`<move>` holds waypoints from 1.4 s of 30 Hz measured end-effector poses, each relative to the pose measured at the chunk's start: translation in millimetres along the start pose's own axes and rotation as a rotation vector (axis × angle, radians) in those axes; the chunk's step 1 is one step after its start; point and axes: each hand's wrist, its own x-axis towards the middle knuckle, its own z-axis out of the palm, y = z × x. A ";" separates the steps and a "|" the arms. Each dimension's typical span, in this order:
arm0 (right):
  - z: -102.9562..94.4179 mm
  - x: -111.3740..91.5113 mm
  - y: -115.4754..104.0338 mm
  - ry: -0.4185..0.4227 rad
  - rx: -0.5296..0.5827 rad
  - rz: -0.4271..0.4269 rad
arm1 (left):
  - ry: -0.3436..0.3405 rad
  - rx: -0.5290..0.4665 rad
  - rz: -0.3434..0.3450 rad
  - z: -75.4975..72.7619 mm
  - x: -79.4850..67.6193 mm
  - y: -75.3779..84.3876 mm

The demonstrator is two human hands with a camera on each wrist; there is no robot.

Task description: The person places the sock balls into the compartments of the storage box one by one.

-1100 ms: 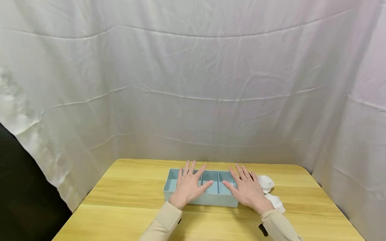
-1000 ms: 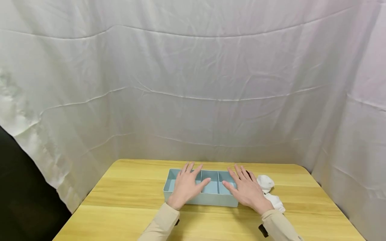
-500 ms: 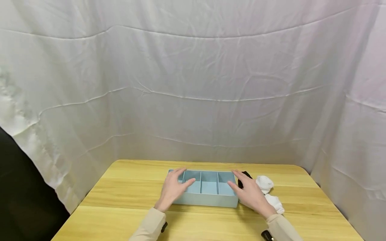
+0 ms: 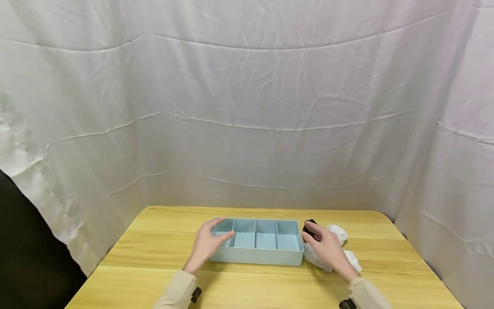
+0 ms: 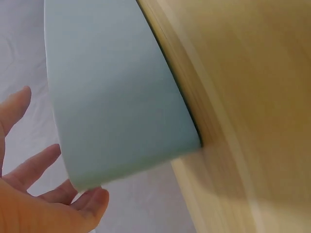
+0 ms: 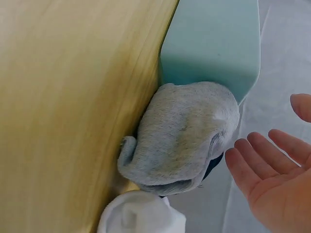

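A long light-blue box (image 4: 254, 257) with several compartments stands on the table, nothing lying in the parts I can see. My left hand (image 4: 202, 243) is at its left end, thumb and fingers spread around the corner; in the left wrist view the fingers (image 5: 92, 201) overlap the box edge, and I cannot tell whether they touch. Past the right end, my right hand (image 4: 328, 249) hovers with loosely bent fingers over a black cloth bundle (image 4: 310, 231). A grey rolled sock-like bundle (image 6: 184, 136) lies against the box end, partly hidden by that hand in the head view.
Two white cloth bundles, a far one (image 4: 338, 232) and a near one (image 4: 353, 260), lie to the right of my right hand. The wooden table (image 4: 146, 257) ends at a pale curtain (image 4: 270, 128) on the back and sides.
Both hands have moved outward and apart, from over the box to its two ends. Their fingers have gone from spread flat to loosely bent. The black and grey bundles have come into sight.
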 end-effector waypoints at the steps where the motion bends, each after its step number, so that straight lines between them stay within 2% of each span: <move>1: -1.0 -0.3 1.1 -0.002 0.022 0.008 | 0.003 0.000 0.003 -1.8 -0.4 -1.3; 5: -4.2 -0.8 8.5 0.001 0.099 0.035 | -0.007 0.001 -0.006 -7.7 -1.7 -7.8; 11: -12.0 -3.3 20.4 0.027 0.179 0.066 | -0.060 -0.039 -0.050 -15.5 -5.4 -19.1; 16: -25.2 -5.3 31.5 0.036 0.281 0.134 | -0.132 -0.130 -0.123 -22.0 -7.8 -28.4; 20: -34.9 -6.4 41.1 0.052 0.352 0.142 | -0.171 -0.211 -0.184 -26.1 -9.5 -32.7; 28: -48.8 -8.8 54.2 0.049 0.486 0.183 | -0.231 -0.289 -0.190 -28.7 -9.7 -34.6; 36: -57.6 -9.7 69.5 0.062 0.537 0.154 | -0.233 -0.299 -0.173 -26.5 -8.2 -37.6; 39: -62.9 -10.3 73.7 0.041 0.545 0.192 | -0.236 -0.275 -0.193 -26.8 -8.2 -38.4; 42: -68.4 -11.7 78.3 0.002 0.505 0.249 | -0.249 -0.277 -0.227 -26.8 -7.9 -38.8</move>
